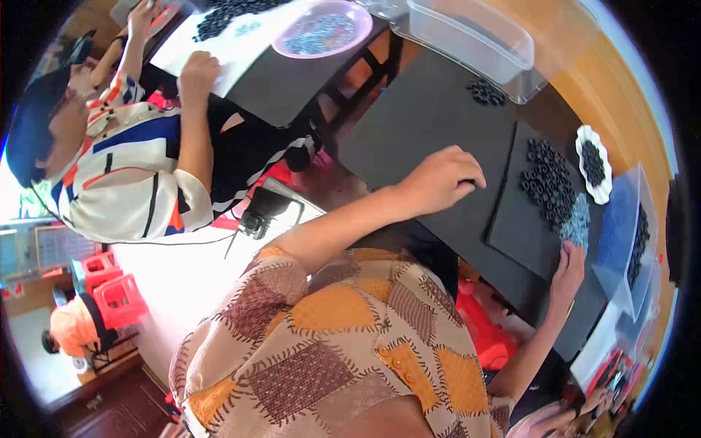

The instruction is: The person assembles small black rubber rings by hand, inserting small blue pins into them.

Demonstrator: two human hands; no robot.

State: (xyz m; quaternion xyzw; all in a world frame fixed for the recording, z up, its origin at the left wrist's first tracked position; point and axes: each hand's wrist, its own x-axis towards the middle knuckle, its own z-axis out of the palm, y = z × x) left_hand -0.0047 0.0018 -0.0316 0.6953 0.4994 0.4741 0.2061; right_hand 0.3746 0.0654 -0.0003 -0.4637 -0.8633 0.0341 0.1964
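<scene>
My left hand (440, 180) is raised over the dark table, fingers curled and thumb against the forefinger. A small dark spot shows at its fingertips, too small to name. My right hand (568, 274) reaches to the near edge of a heap of small blue-grey pieces (577, 223), its fingers drawn together; what they pinch is hidden. Against that heap lies a pile of black rings (548, 179). Both piles rest on a flat black board (507, 219).
More black rings (485, 93) lie at the table's far side, near a clear plastic tub (471, 40). To the right stand a white scalloped dish (582, 139) and a translucent bin (617, 237), both with black pieces. Another person (139, 160) sits left, by a pink basin (361, 33).
</scene>
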